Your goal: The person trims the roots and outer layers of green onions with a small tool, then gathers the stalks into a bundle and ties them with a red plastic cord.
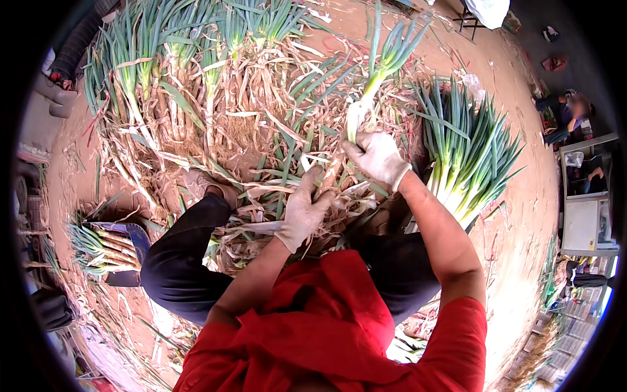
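A large green onion (371, 93) slants up and away in front of me, green leaves at the far end, brown dry skin on its lower stalk. My left hand (304, 210), in a whitish work glove, is closed round the lower stalk near the roots. My right hand (377, 157), gloved too, pinches the pale part of the stalk higher up; whether it grips a loose outer layer, I cannot tell. Peeled dry leaves (261, 193) lie under both hands. A bundle of cleaned green onions (467, 147) stands right of my right hand.
Unpeeled green onions (189, 85) lie in a wide heap at the far left. More onions (104, 247) rest by a dark container (134, 238) at the left. A person (573, 111) sits at the far right near a whitish cabinet (583, 225). Scraps litter the earthen floor (516, 242).
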The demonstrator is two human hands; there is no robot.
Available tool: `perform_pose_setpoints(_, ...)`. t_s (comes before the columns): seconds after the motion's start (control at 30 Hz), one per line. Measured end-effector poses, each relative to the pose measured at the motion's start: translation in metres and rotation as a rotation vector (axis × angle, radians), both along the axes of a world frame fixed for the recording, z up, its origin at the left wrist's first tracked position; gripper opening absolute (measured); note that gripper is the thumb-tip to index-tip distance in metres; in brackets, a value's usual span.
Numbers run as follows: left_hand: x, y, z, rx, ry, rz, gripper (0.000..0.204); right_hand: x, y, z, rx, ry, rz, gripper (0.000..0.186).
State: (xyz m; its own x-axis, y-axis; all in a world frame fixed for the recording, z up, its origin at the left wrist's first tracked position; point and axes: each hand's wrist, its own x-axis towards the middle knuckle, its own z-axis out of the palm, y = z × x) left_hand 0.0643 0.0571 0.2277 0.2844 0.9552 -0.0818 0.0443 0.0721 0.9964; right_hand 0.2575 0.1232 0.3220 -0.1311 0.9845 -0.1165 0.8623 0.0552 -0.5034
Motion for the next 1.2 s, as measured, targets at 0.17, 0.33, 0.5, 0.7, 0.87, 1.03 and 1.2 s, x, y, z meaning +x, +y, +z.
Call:
perform_pose_setpoints(0.17, 0.011, 0.023, -0.015, -0.249, -0.569, 0.059, 0.060, -0.058, -0.049, 0.015, -0.286, 0.189, 0.580, 0.031)
perform_pose_setpoints(0.33, 0.028, 0.034, -0.015, -0.360, -0.308, -0.142, 0.046, -0.079, -0.077, 0.034, -0.796, 0.371, 0.881, 0.031)
perform_pose_setpoints(0.5, 0.011, 0.032, -0.008, -0.116, -0.584, -0.563, 0.025, 0.006, -0.019, 0.051, -0.544, 0.811, 0.175, 0.031)
perform_pose_setpoints(0.7, 0.016, -0.042, 0.014, -0.302, -0.511, -0.157, 0.024, 0.073, 0.014, -0.019, -0.339, 0.929, -0.646, 0.067)
perform_pose_setpoints(0.87, 0.016, -0.059, 0.025, -0.053, -0.032, -0.310, 0.029, 0.090, 0.043, -0.020, -0.162, 1.528, -0.722, 0.030)
perform_pose_setpoints(1.03, 0.010, -0.061, -0.033, 0.351, 0.295, -0.296, 0.030, 0.121, 0.048, -0.018, 0.002, 1.589, -1.087, 0.024)
perform_pose_setpoints(1.2, -0.028, -0.049, -0.129, 0.266, 0.321, -0.178, 0.019, 0.153, 0.038, -0.018, 0.214, 1.669, -0.987, 0.028)
